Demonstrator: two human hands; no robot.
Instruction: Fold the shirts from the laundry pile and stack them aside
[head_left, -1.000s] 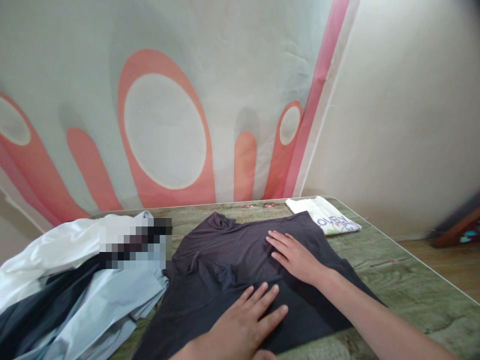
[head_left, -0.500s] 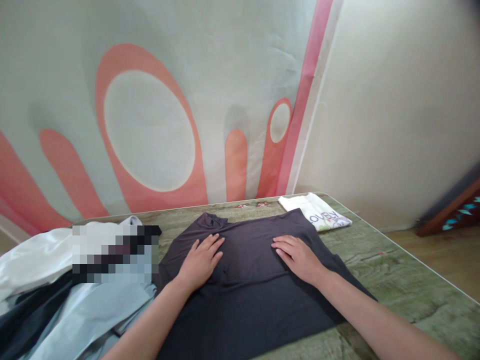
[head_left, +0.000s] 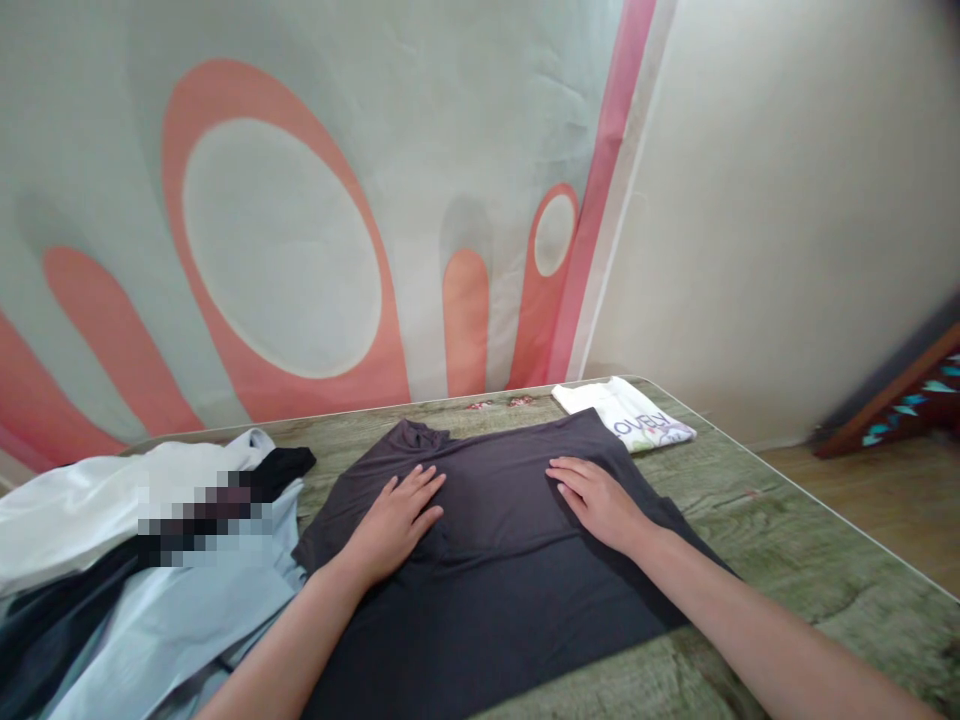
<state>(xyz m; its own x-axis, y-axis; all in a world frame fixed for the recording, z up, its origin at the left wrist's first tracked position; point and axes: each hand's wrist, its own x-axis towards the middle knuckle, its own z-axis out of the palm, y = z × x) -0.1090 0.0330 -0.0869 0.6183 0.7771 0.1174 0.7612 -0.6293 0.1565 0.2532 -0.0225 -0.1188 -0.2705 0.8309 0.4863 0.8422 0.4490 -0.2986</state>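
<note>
A dark grey shirt (head_left: 495,590) lies spread on the table in front of me, its upper part slightly rumpled. My left hand (head_left: 399,515) rests flat on its left side, fingers stretched out and a little apart, just below a bunched bit of cloth. On the right part of the same shirt lies my right hand (head_left: 596,500), palm down, its fingers extended and close together. Neither hand grips the fabric. Beyond the shirt's upper right corner is a folded white T-shirt (head_left: 607,400) with purple "LOVELY" lettering.
Left of the shirt lies a loose heap of white, black and light blue clothes (head_left: 187,600), partly pixelated. The wood-patterned table (head_left: 810,560) has a pale edge and stands near a patterned wall covering (head_left: 517,60). A dark panel (head_left: 900,400) is at the far right.
The view has shifted slightly, so everything sits a little differently in the picture. Both hands stay flat on the shirt, with the right hand's fingers marginally closer together.
</note>
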